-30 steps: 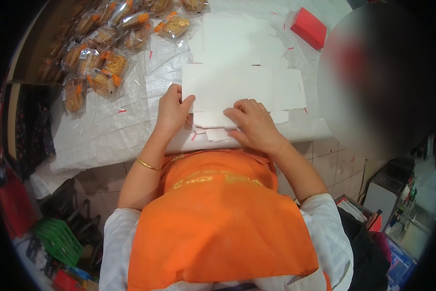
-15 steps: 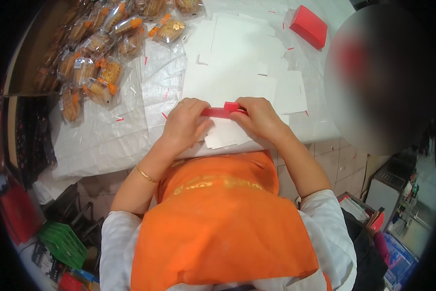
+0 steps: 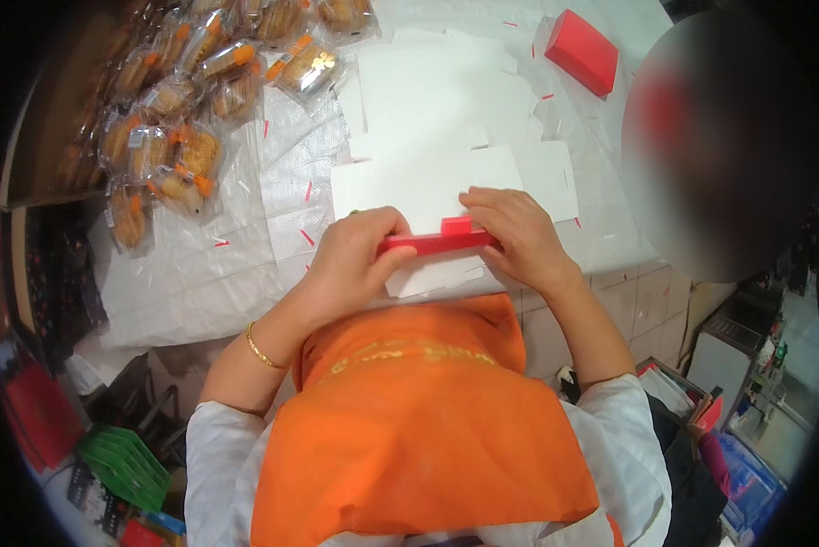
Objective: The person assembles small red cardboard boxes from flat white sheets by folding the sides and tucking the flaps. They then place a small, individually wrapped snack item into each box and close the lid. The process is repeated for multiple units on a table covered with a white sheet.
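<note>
A flat cardboard box blank, white on its upper face, lies at the near edge of the table. Its near edge is folded up, showing a red strip with a small red tab standing behind it. My left hand pinches the strip's left end, thumb in front and fingers behind. At the other end my right hand is closed on the strip near the tab; its thumb is partly hidden. More white blanks lie beneath and beyond this one.
Many clear-wrapped baked goods with orange labels cover the table's far left. A folded red box sits at the far right, beside a blurred person. Small red scraps are scattered over the white table cover.
Both hands have come nearer to me with the blank. My right hand has shifted right along the folded edge, and more of the red strip shows between my hands.
</note>
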The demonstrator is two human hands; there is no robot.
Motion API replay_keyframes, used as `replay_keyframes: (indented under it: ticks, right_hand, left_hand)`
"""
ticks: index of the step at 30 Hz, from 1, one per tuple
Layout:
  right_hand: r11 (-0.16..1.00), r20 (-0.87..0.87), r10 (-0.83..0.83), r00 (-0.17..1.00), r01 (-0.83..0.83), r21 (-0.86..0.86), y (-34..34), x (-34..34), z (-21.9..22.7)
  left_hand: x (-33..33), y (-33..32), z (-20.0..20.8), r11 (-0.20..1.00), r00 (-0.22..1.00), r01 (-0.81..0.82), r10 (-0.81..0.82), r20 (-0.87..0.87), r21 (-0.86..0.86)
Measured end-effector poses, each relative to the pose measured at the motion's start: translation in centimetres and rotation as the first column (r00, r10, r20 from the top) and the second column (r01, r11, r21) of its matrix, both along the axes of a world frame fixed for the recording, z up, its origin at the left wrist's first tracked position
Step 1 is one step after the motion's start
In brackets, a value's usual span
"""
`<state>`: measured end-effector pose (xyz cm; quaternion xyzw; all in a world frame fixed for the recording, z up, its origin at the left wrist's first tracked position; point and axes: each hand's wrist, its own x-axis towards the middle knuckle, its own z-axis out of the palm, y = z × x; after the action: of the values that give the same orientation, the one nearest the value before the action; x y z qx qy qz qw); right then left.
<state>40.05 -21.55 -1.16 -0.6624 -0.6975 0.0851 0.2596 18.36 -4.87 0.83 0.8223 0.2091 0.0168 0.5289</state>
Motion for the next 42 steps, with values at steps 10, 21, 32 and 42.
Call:
replay_keyframes:
  ticks: [10,21,32,42]
  right_hand:
    - [0.987,0.037,0.151,0.988,-0.153,0.040,-1.0,0.0,0.4]
    - [0.937,-0.214,0.153,0.965,-0.210,-0.278,2.0,3.0,4.3]
    - [0.846,-0.342,0.069,0.937,-0.237,-0.477,7.1,6.7,7.8]
    - [0.853,-0.316,0.178,0.932,-0.307,-0.423,5.9,5.9,8.2]
  left_hand:
    - [1.2,6.9,-1.4,0.891,0.890,0.430,-0.445,0.100,0.142]
    - [5.2,9.4,-2.8,0.868,0.867,0.497,-0.497,0.038,0.004]
    - [1.4,12.4,-4.3,0.788,0.849,0.527,-0.497,0.176,-0.318]
    - [1.8,8.5,-6.7,0.970,0.928,0.170,-0.217,0.304,0.174]
